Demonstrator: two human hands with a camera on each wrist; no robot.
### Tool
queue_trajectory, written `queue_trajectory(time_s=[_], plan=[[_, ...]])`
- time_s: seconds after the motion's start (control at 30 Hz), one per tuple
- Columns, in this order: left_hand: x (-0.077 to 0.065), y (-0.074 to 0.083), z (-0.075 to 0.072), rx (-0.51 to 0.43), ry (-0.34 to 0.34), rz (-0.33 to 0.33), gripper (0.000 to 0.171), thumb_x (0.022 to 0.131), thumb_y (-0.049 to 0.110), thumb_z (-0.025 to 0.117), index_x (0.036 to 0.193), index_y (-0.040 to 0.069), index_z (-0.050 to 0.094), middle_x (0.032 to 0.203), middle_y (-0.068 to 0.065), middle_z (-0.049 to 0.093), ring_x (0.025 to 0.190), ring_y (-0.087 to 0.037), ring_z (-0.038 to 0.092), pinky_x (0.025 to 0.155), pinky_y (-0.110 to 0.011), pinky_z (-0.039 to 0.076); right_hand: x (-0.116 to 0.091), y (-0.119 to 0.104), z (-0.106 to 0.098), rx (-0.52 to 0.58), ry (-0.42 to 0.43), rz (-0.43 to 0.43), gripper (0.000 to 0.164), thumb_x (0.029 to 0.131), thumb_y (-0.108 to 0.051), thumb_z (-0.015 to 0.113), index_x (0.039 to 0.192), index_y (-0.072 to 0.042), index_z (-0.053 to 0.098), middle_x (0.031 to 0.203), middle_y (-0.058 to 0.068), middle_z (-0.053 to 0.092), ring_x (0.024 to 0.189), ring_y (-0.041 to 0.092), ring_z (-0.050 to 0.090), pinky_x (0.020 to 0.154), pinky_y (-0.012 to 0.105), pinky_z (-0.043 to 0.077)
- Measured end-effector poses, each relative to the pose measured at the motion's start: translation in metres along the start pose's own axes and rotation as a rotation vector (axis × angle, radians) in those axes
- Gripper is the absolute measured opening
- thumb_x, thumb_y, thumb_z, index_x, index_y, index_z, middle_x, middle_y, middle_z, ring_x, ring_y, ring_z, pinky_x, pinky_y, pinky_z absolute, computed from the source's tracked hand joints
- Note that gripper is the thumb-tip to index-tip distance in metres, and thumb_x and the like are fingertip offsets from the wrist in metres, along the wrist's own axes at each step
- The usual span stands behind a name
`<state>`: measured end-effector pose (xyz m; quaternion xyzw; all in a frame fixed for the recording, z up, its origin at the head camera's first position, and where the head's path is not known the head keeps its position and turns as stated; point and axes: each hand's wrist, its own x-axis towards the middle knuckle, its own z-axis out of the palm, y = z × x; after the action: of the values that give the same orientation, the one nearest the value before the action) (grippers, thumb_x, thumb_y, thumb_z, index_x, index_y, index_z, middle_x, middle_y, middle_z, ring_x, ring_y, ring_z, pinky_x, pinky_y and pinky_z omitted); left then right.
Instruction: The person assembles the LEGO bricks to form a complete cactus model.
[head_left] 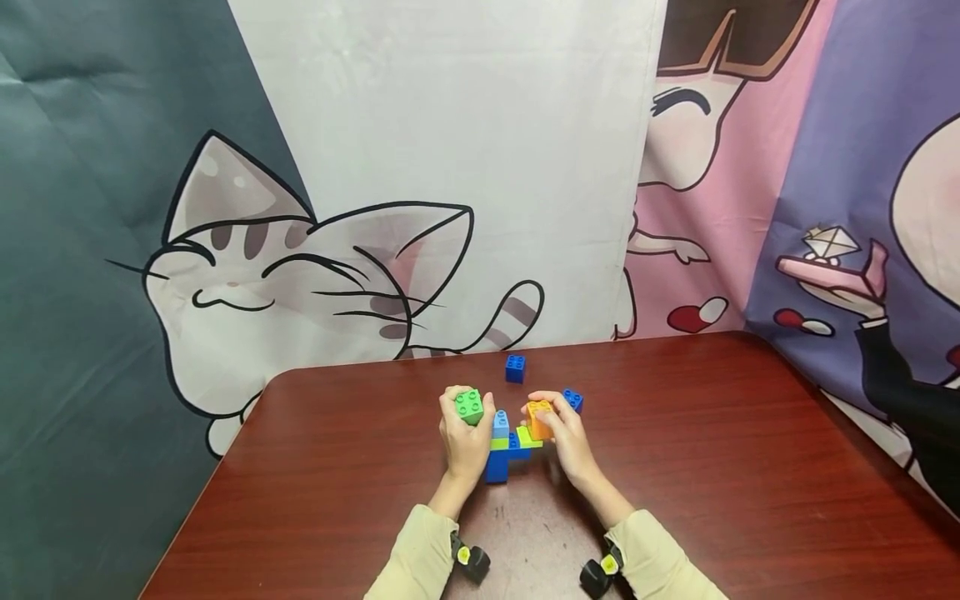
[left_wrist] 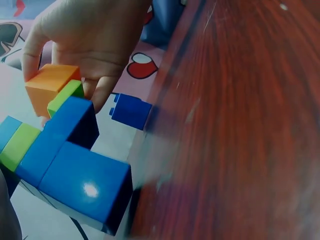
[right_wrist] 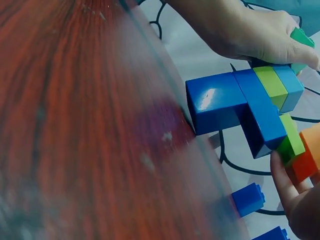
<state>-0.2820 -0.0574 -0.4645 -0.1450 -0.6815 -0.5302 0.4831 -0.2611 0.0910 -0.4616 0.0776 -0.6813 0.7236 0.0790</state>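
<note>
A green toy building brick [head_left: 469, 406] is gripped by my left hand [head_left: 467, 448], whose thumb side lies against or close beside the built piece. That piece has a blue brick base [head_left: 497, 468], a lime layer and a light blue brick [head_left: 500, 423] on top. From it a blue arm reaches right, carrying a lime brick [right_wrist: 291, 140]. My right hand [head_left: 573, 446] pinches an orange brick [head_left: 537, 420] at that lime brick, and they appear to touch in the left wrist view. In the right wrist view, the orange brick [right_wrist: 311, 150] is partly cut off by the frame edge.
One loose blue brick [head_left: 515, 368] stands towards the back of the brown table [head_left: 337, 500]. Another loose blue brick [head_left: 573, 399] lies just beyond my right hand. A curtain with cartoon figures [head_left: 465, 150] hangs behind the table's far edge.
</note>
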Motion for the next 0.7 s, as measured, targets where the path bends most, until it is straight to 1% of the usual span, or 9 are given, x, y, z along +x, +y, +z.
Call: queue_trajectory(time_s=[0.03,0.1,0.23,0.33,0.4,0.5,0.6,0.67,0.7], plan=[[0.0,-0.0001,0.0002,-0.001,0.003,0.011,0.032,0.079,-0.004,0.072,0.104,-0.004,0.051,0.089,-0.016,0.058,0.067,-0.02,0.056,0.06,-0.015,0.047,0.0003,-0.0005,-0.0001,-0.005,0.003,0.012,0.03,0.098,-0.01,0.045,0.12,0.008,0.053,0.106,0.026,0.064,0.083,0.009,0.069,0.069,0.025,0.055],[-0.0001,-0.0004,0.0005,-0.003,0.014,0.024,0.033,0.078,-0.005,0.072,0.103,-0.004,0.051,0.09,-0.015,0.058,0.068,-0.02,0.055,0.061,-0.016,0.047,0.001,-0.001,-0.0005,0.008,0.005,0.035,0.031,0.099,-0.014,0.045,0.119,0.008,0.054,0.104,0.023,0.066,0.083,0.009,0.068,0.068,0.026,0.055],[0.0004,-0.0004,0.0011,0.012,0.032,0.041,0.035,0.074,-0.008,0.072,0.102,-0.004,0.052,0.088,-0.015,0.059,0.067,-0.02,0.055,0.059,-0.017,0.047,0.003,-0.002,-0.0018,0.042,0.032,0.073,0.034,0.101,-0.02,0.047,0.117,0.01,0.055,0.096,0.009,0.07,0.078,0.01,0.065,0.064,0.025,0.054],[0.0007,0.0006,0.0016,0.02,0.036,0.045,0.034,0.073,-0.01,0.072,0.1,-0.003,0.053,0.087,-0.015,0.059,0.066,-0.02,0.056,0.058,-0.018,0.047,0.004,-0.0029,-0.0024,-0.004,0.056,0.077,0.032,0.1,-0.019,0.052,0.118,0.006,0.058,0.091,-0.004,0.069,0.073,0.006,0.061,0.059,0.022,0.05],[0.0007,0.0011,0.0018,0.02,0.037,0.049,0.033,0.073,-0.009,0.072,0.1,-0.003,0.053,0.086,-0.015,0.06,0.065,-0.021,0.056,0.057,-0.019,0.048,0.0042,-0.0026,-0.0024,-0.039,0.064,0.077,0.029,0.098,-0.017,0.056,0.12,0.003,0.059,0.089,-0.009,0.067,0.072,0.004,0.058,0.058,0.02,0.047],[0.0003,0.0025,0.0018,0.019,0.035,0.058,0.031,0.074,-0.007,0.072,0.099,-0.003,0.054,0.085,-0.015,0.06,0.063,-0.021,0.056,0.055,-0.02,0.047,0.0032,-0.0021,-0.0016,-0.065,0.069,0.098,0.03,0.096,-0.017,0.058,0.12,0.001,0.059,0.089,-0.008,0.066,0.071,0.003,0.056,0.057,0.02,0.044],[-0.0002,0.0031,0.0015,0.02,0.038,0.066,0.03,0.074,-0.006,0.072,0.099,-0.003,0.054,0.083,-0.015,0.06,0.063,-0.022,0.056,0.055,-0.021,0.047,0.0016,-0.0019,-0.0008,-0.018,0.057,0.154,0.033,0.096,-0.02,0.056,0.117,0.005,0.06,0.092,0.0,0.069,0.071,0.005,0.057,0.059,0.021,0.048],[-0.0009,0.0031,0.0011,0.022,0.042,0.06,0.031,0.074,-0.007,0.072,0.098,-0.003,0.054,0.083,-0.015,0.06,0.063,-0.021,0.055,0.055,-0.021,0.047,0.0,-0.0021,-0.0008,0.01,0.039,0.194,0.036,0.097,-0.023,0.053,0.116,0.007,0.059,0.093,0.004,0.069,0.07,0.007,0.059,0.057,0.023,0.05],[-0.0014,0.0032,0.0009,0.025,0.046,0.053,0.031,0.073,-0.007,0.072,0.098,-0.003,0.054,0.083,-0.015,0.06,0.063,-0.021,0.055,0.055,-0.02,0.047,-0.0006,-0.0019,-0.0011,0.019,0.027,0.209,0.037,0.097,-0.023,0.051,0.116,0.009,0.058,0.089,0.004,0.068,0.067,0.008,0.058,0.055,0.023,0.05]])
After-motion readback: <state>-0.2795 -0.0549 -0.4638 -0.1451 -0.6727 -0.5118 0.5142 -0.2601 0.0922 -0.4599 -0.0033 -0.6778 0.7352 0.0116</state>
